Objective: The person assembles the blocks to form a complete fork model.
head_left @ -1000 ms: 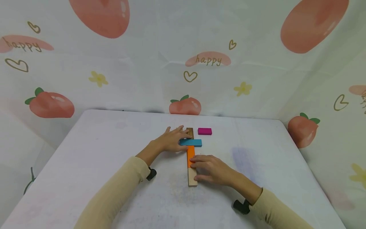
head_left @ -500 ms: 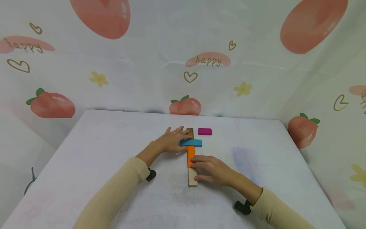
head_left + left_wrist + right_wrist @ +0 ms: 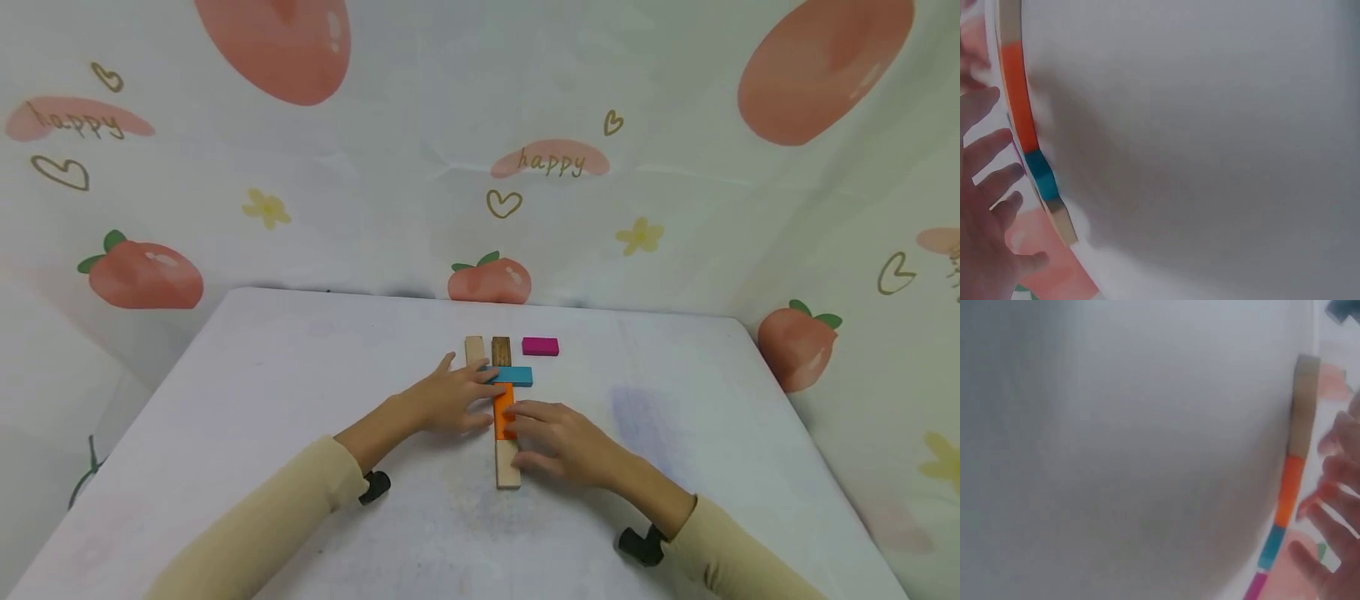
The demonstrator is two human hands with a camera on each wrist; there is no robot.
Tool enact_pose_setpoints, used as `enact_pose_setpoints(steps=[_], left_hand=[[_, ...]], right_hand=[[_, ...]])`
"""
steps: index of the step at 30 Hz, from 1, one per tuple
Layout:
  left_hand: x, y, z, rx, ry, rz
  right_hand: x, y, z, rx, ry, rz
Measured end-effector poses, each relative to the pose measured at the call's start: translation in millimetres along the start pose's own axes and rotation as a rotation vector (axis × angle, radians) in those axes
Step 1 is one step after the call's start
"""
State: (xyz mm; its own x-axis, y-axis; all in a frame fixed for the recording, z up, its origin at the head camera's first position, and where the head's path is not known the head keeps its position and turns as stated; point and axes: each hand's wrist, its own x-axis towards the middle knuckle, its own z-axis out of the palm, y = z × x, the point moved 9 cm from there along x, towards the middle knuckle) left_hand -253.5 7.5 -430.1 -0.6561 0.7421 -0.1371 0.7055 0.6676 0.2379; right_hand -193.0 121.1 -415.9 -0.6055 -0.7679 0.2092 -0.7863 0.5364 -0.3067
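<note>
On the white table lie flat blocks. An orange block (image 3: 502, 427) and a pale wooden block (image 3: 507, 467) run end to end towards me. A blue block (image 3: 517, 377) lies crosswise at the orange one's far end. Beyond it are a dark brown block (image 3: 501, 350) and a second pale block (image 3: 474, 348), side by side. My left hand (image 3: 453, 398), fingers spread, hangs over the left ends of the blue and orange blocks. My right hand (image 3: 566, 443) has its fingertips at the right side of the orange and near pale blocks; contact is unclear.
A magenta block (image 3: 541, 347) lies apart, right of the dark brown block. Behind the table (image 3: 315, 333) hangs a white cloth (image 3: 390, 167) printed with peaches, hearts and flowers. Each wrist wears a black camera (image 3: 641, 546).
My left hand has drawn back towards me from the far blocks, uncovering the far pale block. My right hand stays nearly in place, its fingers shifted slightly. The blocks keep their arrangement.
</note>
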Motion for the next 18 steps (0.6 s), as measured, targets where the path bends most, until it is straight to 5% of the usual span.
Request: enact_pose_setpoints(steps=[9,18], left_hand=[[-9.3,12.8,10.5,0.004,-0.040,0.016],[-8.1,10.9,13.3,-0.041,-0.019,0.018]], right_hand=[[-2.2,56,-22,-0.114,0.038,0.345],[3.4,93,-25,-0.026,0.087,0.491]])
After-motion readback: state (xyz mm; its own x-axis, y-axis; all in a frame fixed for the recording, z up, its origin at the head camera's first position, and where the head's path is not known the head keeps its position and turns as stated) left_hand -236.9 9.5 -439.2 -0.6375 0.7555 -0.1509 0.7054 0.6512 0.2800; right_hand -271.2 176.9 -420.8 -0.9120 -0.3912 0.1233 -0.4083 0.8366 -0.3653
